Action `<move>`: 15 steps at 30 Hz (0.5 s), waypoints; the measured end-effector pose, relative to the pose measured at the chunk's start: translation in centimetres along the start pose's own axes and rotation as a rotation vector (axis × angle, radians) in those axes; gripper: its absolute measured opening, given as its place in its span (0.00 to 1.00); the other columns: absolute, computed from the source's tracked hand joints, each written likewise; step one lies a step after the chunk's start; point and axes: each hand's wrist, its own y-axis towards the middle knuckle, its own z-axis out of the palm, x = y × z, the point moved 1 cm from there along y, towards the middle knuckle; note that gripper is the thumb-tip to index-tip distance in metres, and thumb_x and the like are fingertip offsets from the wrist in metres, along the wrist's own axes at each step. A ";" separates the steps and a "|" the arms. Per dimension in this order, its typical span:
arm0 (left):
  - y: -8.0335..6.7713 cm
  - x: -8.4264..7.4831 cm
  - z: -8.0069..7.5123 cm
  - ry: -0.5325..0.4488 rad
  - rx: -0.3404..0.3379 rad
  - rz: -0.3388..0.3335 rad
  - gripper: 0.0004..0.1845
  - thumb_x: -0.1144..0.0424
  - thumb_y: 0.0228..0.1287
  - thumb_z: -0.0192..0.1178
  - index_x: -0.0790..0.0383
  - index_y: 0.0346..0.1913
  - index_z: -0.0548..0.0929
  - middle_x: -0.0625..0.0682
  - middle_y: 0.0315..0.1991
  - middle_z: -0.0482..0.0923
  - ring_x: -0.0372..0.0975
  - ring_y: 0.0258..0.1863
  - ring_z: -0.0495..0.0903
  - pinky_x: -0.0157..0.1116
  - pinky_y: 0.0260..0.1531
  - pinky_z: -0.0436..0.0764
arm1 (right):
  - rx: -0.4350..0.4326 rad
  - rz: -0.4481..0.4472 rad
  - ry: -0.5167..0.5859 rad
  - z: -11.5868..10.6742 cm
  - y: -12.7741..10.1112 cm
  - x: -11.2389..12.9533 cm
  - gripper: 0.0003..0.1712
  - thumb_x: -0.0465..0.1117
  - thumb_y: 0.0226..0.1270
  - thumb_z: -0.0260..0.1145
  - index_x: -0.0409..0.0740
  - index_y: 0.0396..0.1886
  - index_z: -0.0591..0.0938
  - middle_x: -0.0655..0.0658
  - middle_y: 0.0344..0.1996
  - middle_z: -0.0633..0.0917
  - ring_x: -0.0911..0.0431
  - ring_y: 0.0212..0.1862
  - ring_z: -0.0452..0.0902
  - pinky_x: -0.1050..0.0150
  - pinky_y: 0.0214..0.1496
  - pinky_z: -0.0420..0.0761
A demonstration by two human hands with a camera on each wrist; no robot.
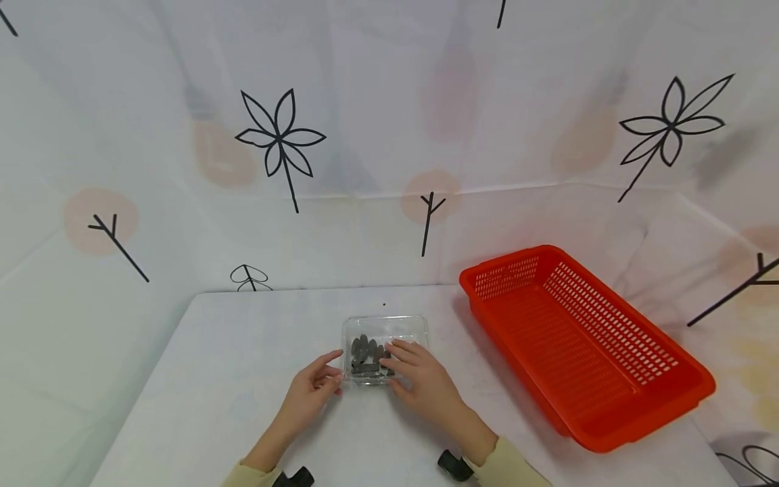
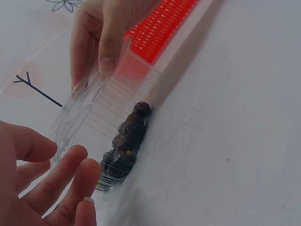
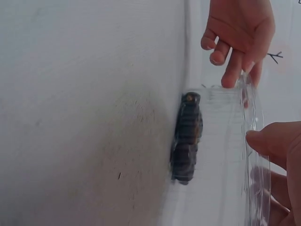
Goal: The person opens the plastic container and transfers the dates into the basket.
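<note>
A small clear plastic container [image 1: 385, 328] sits on the white table [image 1: 243, 379] and holds several dark grey oval pieces [image 1: 364, 355]. My right hand [image 1: 398, 362] lies over its right side. In the right wrist view the thumb [image 3: 268, 141] and the fingers behind the plastic pinch the container's rim [image 3: 251, 117]. My left hand [image 1: 328, 372] hovers at the container's left edge with fingers spread and relaxed [image 2: 61, 183], the fingertips at or just off the plastic. The dark pieces [image 2: 129, 136] are piled against one wall of the container [image 2: 108, 113].
A large red perforated basket [image 1: 584, 338] stands empty to the right of the container, angled toward the table's right corner. A white cloth with leaf and twig prints [image 1: 280, 142] hangs behind and beside the table. The table's left edge [image 1: 146, 379] runs near my left arm.
</note>
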 end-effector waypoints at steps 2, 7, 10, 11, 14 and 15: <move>0.1 0.0 0.1 -0.033 0.014 -0.008 0.25 0.73 0.67 0.61 0.65 0.67 0.74 0.56 0.38 0.84 0.43 0.28 0.84 0.33 0.26 0.78 | 0.007 0.000 0.006 0.1 0.2 0.1 0.22 0.39 0.55 0.78 0.47 0.52 0.88 0.45 0.59 0.82 0.51 0.65 0.73 0.50 0.65 0.71; 0.2 -0.3 0.4 -0.122 0.024 -0.069 0.25 0.72 0.68 0.61 0.66 0.67 0.73 0.57 0.38 0.83 0.45 0.28 0.84 0.33 0.25 0.76 | 0.011 0.002 0.022 0.4 0.5 0.3 0.20 0.38 0.55 0.78 0.45 0.50 0.88 0.46 0.56 0.84 0.53 0.62 0.76 0.53 0.62 0.74; 0.2 -0.4 0.4 -0.154 0.020 -0.098 0.26 0.71 0.67 0.62 0.66 0.68 0.72 0.57 0.38 0.83 0.45 0.28 0.83 0.33 0.25 0.75 | 0.017 0.000 0.010 0.4 0.7 0.5 0.20 0.39 0.55 0.78 0.45 0.49 0.88 0.47 0.56 0.84 0.53 0.61 0.77 0.54 0.62 0.74; 0.2 -0.4 0.4 -0.165 0.021 -0.102 0.27 0.71 0.67 0.62 0.66 0.68 0.72 0.56 0.38 0.83 0.45 0.28 0.83 0.33 0.26 0.75 | 0.021 -0.004 0.002 0.4 0.8 0.6 0.19 0.39 0.55 0.77 0.44 0.49 0.88 0.48 0.55 0.84 0.53 0.61 0.77 0.54 0.63 0.74; 0.3 -0.4 0.4 -0.185 0.026 -0.095 0.29 0.76 0.64 0.60 0.67 0.69 0.71 0.57 0.38 0.82 0.45 0.28 0.83 0.34 0.27 0.77 | 0.033 -0.029 -0.033 0.2 1.0 0.8 0.19 0.39 0.56 0.77 0.44 0.49 0.88 0.48 0.54 0.85 0.54 0.60 0.78 0.52 0.63 0.73; 0.3 -0.4 0.4 -0.194 0.029 -0.091 0.30 0.77 0.63 0.59 0.68 0.69 0.70 0.58 0.38 0.82 0.44 0.28 0.83 0.34 0.28 0.77 | 0.037 -0.042 -0.048 0.2 1.1 0.9 0.19 0.40 0.57 0.77 0.44 0.49 0.88 0.48 0.54 0.85 0.54 0.60 0.78 0.52 0.63 0.73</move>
